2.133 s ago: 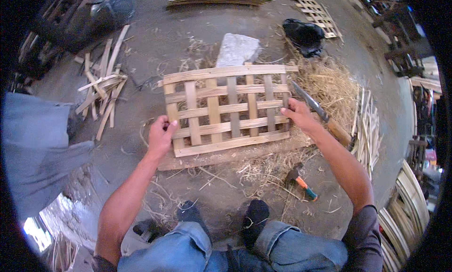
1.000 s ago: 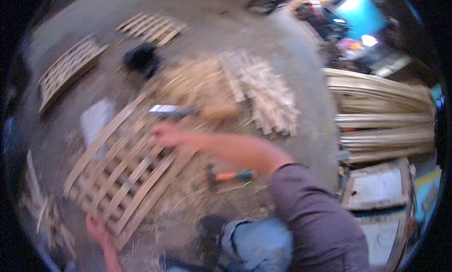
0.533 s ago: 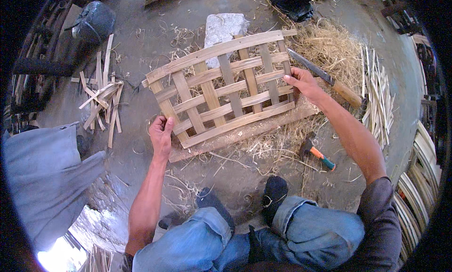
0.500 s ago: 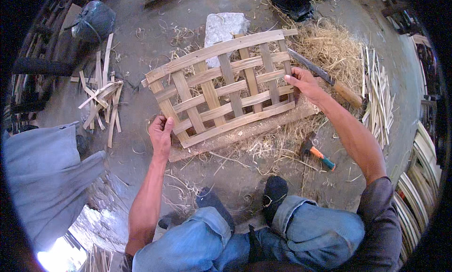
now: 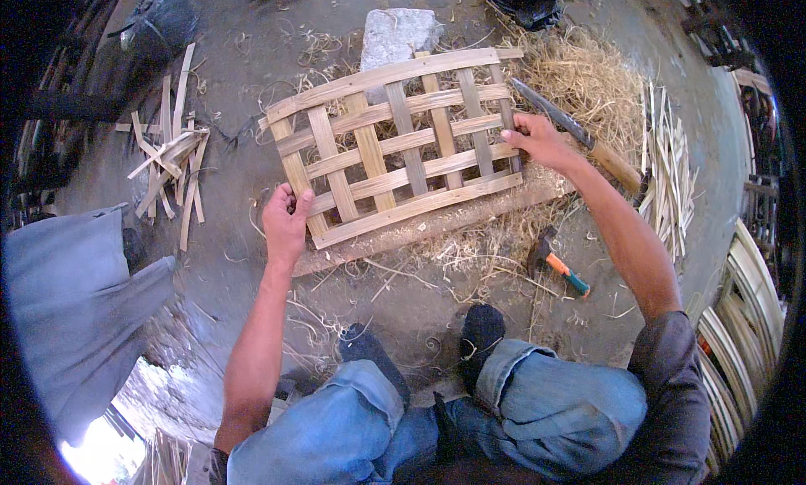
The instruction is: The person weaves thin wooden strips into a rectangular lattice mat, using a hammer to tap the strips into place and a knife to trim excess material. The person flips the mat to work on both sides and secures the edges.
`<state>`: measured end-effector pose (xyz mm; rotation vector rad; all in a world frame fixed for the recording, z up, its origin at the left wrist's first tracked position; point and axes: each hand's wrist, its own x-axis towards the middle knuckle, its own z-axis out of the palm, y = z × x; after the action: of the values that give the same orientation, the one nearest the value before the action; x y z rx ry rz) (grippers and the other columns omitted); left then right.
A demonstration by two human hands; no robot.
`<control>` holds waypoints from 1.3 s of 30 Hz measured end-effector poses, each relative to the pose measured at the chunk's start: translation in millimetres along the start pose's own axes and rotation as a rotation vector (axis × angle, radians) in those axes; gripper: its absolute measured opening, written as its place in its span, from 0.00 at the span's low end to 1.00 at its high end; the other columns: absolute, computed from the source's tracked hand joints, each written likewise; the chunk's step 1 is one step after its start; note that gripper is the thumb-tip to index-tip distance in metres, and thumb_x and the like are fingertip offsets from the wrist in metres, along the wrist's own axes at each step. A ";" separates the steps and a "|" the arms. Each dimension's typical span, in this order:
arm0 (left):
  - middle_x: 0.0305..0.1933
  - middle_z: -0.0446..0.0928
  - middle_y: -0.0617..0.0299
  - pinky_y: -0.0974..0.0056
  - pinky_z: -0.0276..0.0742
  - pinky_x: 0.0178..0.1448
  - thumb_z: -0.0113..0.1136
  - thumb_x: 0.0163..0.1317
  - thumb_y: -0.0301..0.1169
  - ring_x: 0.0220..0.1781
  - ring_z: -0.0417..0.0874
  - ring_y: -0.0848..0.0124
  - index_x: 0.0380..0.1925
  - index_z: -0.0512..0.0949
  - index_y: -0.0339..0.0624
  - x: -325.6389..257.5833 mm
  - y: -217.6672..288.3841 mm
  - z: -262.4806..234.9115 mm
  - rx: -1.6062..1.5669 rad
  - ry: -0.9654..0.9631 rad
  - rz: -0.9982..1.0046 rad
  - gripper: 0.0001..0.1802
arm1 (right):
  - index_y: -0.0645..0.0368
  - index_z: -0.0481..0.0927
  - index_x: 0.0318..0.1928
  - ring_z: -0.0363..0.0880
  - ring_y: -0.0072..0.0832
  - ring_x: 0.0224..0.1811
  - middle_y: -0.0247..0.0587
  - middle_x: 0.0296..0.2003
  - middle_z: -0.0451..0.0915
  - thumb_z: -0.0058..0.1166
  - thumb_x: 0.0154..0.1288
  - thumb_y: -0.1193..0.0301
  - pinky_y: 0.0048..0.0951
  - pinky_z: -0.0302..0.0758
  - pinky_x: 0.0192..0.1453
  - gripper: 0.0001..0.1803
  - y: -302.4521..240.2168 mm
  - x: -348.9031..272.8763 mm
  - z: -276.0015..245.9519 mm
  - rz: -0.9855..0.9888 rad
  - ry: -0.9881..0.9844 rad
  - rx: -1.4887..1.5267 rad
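Between my hands is a woven bamboo panel, a flat lattice of pale and greyish strips with a curved far edge. My left hand grips its near left edge, thumb on top. At the right end, the fingers of my right hand close on the side strip. The panel is tilted, its right end farther from me, above a wooden board on the floor. Just beyond my right hand lies a long-bladed knife with a wooden handle. A hammer with an orange and green handle rests nearer me.
A pale stone block sits behind the panel. Straw-like shavings are heaped at the far right, beside a bundle of thin strips. Loose strips lie at left, near a grey cloth. Curved strips stand at the right.
My grip on the panel stays the same at both ends. The panel now sits slightly less tilted, its left end a little farther from me. The whole view has shifted slightly.
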<state>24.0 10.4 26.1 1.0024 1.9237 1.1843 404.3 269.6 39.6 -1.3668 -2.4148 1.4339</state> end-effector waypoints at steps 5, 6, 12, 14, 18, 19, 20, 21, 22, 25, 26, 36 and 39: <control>0.29 0.76 0.71 0.75 0.67 0.34 0.66 0.64 0.39 0.29 0.71 0.84 0.38 0.78 0.35 -4.5 -11.6 2.2 -0.162 0.063 0.053 0.17 | 0.60 0.80 0.43 0.73 0.13 0.38 0.25 0.35 0.79 0.57 0.70 0.66 0.23 0.71 0.45 0.10 7.5 -12.2 9.6 0.037 0.097 0.435; 0.29 0.76 0.72 0.76 0.66 0.33 0.67 0.64 0.40 0.29 0.70 0.85 0.38 0.78 0.36 -4.8 -12.6 1.1 -0.177 0.060 0.050 0.17 | 0.60 0.80 0.43 0.73 0.13 0.38 0.25 0.35 0.79 0.58 0.69 0.66 0.23 0.72 0.45 0.10 6.7 -11.8 9.9 0.013 0.111 0.468; 0.27 0.72 0.75 0.77 0.60 0.29 0.68 0.62 0.41 0.26 0.65 0.86 0.34 0.78 0.37 -7.1 -21.6 -5.7 -0.241 0.063 0.018 0.17 | 0.61 0.81 0.49 0.75 0.17 0.43 0.28 0.41 0.81 0.59 0.68 0.65 0.28 0.73 0.51 0.15 11.4 -12.1 6.4 0.009 0.024 0.516; 0.26 0.71 0.75 0.77 0.59 0.28 0.69 0.62 0.41 0.26 0.65 0.86 0.34 0.78 0.38 -8.5 -23.8 -7.0 -0.225 0.105 0.050 0.17 | 0.61 0.81 0.49 0.75 0.18 0.44 0.29 0.42 0.81 0.59 0.67 0.64 0.30 0.73 0.52 0.16 8.0 -13.3 5.2 0.019 -0.005 0.539; 0.26 0.71 0.73 0.74 0.62 0.30 0.68 0.61 0.42 0.26 0.66 0.83 0.34 0.78 0.36 -11.7 -19.1 -8.3 -0.255 0.100 0.020 0.18 | 0.61 0.81 0.50 0.76 0.21 0.44 0.31 0.41 0.82 0.60 0.65 0.63 0.35 0.74 0.51 0.18 16.2 -16.9 6.7 0.002 0.025 0.554; 0.27 0.73 0.71 0.72 0.65 0.31 0.68 0.60 0.42 0.27 0.69 0.81 0.34 0.79 0.36 -11.3 -17.4 -7.6 -0.187 0.088 0.029 0.18 | 0.61 0.81 0.50 0.77 0.23 0.44 0.33 0.41 0.83 0.60 0.65 0.62 0.36 0.74 0.52 0.18 21.1 -20.0 7.7 0.049 0.001 0.357; 0.27 0.74 0.69 0.70 0.67 0.32 0.67 0.60 0.42 0.27 0.71 0.78 0.35 0.79 0.35 -7.9 -15.5 0.3 -0.128 0.067 0.050 0.19 | 0.60 0.81 0.49 0.77 0.25 0.44 0.35 0.41 0.83 0.59 0.65 0.61 0.37 0.74 0.52 0.18 22.9 -25.4 5.1 0.100 -0.008 0.153; 0.30 0.76 0.64 0.66 0.70 0.36 0.67 0.59 0.42 0.30 0.74 0.72 0.36 0.79 0.35 -8.2 -24.5 5.3 0.102 0.082 0.111 0.19 | 0.60 0.81 0.48 0.78 0.27 0.44 0.37 0.41 0.83 0.59 0.65 0.60 0.38 0.74 0.52 0.18 19.0 -24.1 -8.8 0.140 0.005 -0.070; 0.33 0.78 0.59 0.62 0.73 0.40 0.66 0.57 0.41 0.34 0.77 0.66 0.37 0.79 0.35 -6.5 -38.3 3.4 0.319 0.139 0.204 0.19 | 0.59 0.82 0.45 0.80 0.36 0.45 0.44 0.41 0.83 0.56 0.66 0.57 0.40 0.75 0.52 0.19 -0.7 -27.8 5.8 0.181 0.106 -0.139; 0.32 0.77 0.53 0.56 0.73 0.45 0.63 0.57 0.40 0.37 0.77 0.58 0.36 0.79 0.36 -13.4 -25.9 13.6 0.347 0.114 0.096 0.17 | 0.60 0.80 0.46 0.79 0.39 0.47 0.48 0.41 0.82 0.54 0.68 0.55 0.41 0.73 0.54 0.20 9.0 -32.7 -5.8 0.067 0.072 -0.233; 0.29 0.75 0.53 0.56 0.71 0.42 0.64 0.57 0.40 0.33 0.74 0.58 0.32 0.78 0.36 -16.0 -19.0 -0.5 0.288 0.206 0.122 0.16 | 0.61 0.80 0.45 0.80 0.38 0.45 0.47 0.39 0.82 0.54 0.68 0.55 0.40 0.74 0.51 0.21 -35.1 -25.8 -5.6 0.040 0.039 -0.234; 0.22 0.67 0.60 0.61 0.64 0.29 0.65 0.59 0.48 0.25 0.65 0.69 0.24 0.70 0.36 -12.3 -49.1 2.4 0.183 0.208 0.241 0.25 | 0.62 0.82 0.43 0.79 0.31 0.34 0.45 0.31 0.83 0.57 0.66 0.56 0.36 0.73 0.42 0.20 -10.0 -45.9 16.6 0.023 0.256 0.098; 0.20 0.66 0.64 0.63 0.63 0.28 0.65 0.60 0.48 0.24 0.64 0.73 0.23 0.69 0.37 -16.8 -32.4 0.1 0.164 0.210 0.268 0.25 | 0.65 0.82 0.43 0.76 0.24 0.36 0.39 0.33 0.82 0.60 0.66 0.60 0.30 0.73 0.42 0.18 5.3 -43.9 27.0 0.096 0.257 0.187</control>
<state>23.7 -13.6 -1.3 1.2999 2.1261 1.3424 423.7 221.7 37.2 -1.5329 -2.0309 1.3658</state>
